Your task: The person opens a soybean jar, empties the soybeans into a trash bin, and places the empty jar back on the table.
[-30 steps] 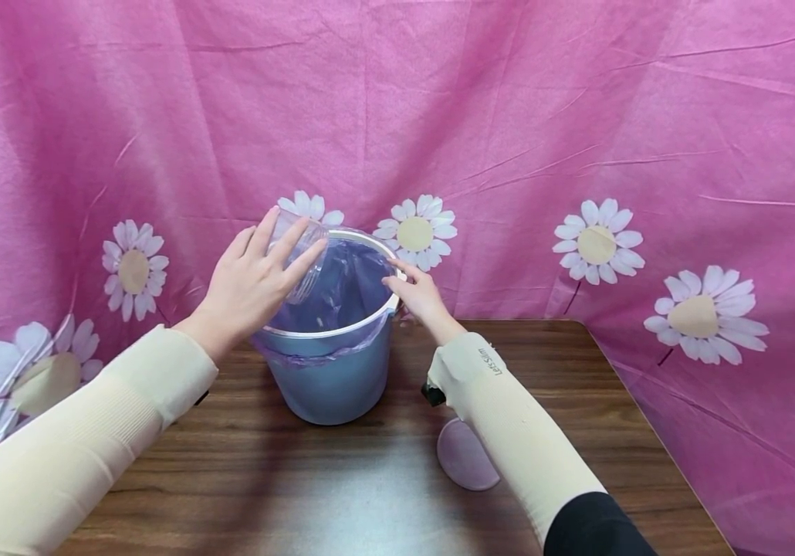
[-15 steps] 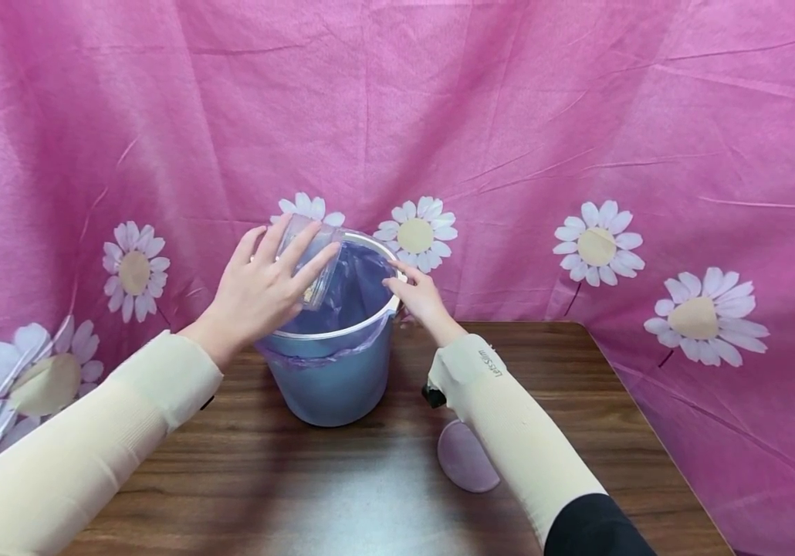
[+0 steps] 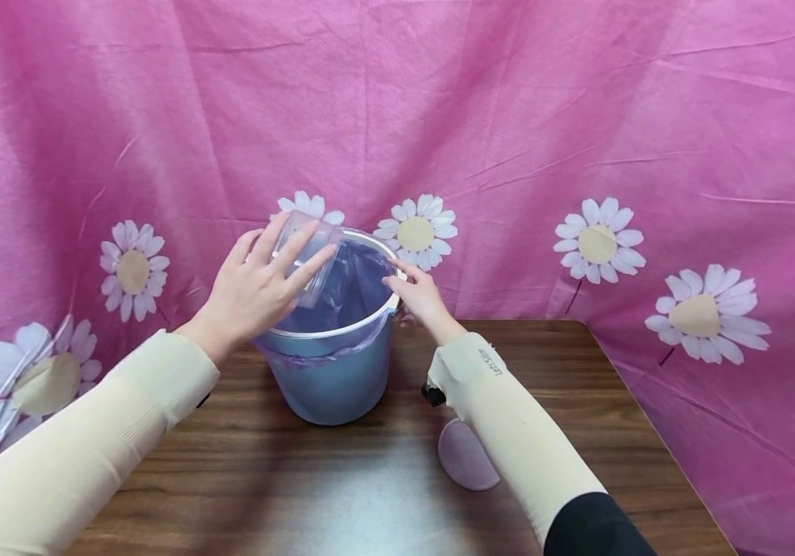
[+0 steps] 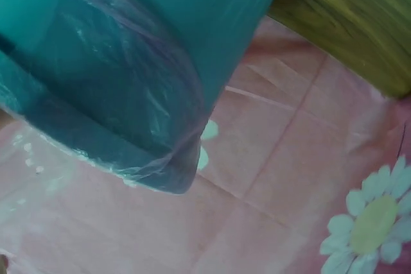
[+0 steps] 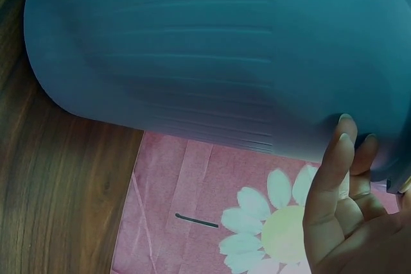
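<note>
A blue bucket lined with a purple plastic bag stands on the wooden table. My left hand grips a clear plastic jar, tipped mouth-down over the bucket's left rim. My right hand holds the bucket's right rim, thumb on top; its fingers lie against the outer wall of the bucket. The left wrist view shows only the bucket wall and the bag's overhang. What is in the jar is too blurred to tell.
A round pale purple lid lies on the table beside my right forearm. A pink cloth with white daisies hangs behind and to both sides. The table's right edge runs close to the cloth.
My left hand has tilted the jar a little and shifted it slightly over the bucket's rim. The right hand has stayed on the rim.
</note>
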Motion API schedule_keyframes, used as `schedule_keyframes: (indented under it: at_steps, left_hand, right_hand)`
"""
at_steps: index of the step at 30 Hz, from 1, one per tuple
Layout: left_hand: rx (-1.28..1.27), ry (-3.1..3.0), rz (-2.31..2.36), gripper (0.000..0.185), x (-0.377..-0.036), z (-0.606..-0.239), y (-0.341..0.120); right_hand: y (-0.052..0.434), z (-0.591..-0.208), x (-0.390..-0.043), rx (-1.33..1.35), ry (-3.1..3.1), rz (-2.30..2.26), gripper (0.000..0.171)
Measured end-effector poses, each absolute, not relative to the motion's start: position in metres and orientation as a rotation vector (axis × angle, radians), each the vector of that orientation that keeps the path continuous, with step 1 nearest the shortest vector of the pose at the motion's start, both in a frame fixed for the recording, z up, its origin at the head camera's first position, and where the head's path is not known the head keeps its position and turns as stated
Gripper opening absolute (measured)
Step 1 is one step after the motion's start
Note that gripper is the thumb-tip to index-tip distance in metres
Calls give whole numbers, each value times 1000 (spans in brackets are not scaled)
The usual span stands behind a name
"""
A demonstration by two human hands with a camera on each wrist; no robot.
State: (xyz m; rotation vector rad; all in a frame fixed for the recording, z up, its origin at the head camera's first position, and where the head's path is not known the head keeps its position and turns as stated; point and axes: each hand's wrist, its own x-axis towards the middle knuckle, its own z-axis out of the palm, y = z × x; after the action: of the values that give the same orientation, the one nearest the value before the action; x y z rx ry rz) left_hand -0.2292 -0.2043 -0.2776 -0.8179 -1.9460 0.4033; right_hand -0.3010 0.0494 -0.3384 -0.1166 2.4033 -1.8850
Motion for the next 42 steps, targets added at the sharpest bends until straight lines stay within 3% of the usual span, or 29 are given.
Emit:
schedule_keyframes:
  at_steps: [14, 22, 42]
  left_hand:
    - [-835, -1898, 359, 68, -235, -286, -208]
    - [-796, -2027, 372, 95, -226, -282, -207]
    - [-433, -2224, -240, 119, -201, -271, -180]
  right_hand:
    - [45, -336, -300, -127, 2389, -1894, 50]
    - [44, -337, -303, -128, 2396, -1889, 51]
    - [52, -338, -305, -225, 2542, -1768, 50]
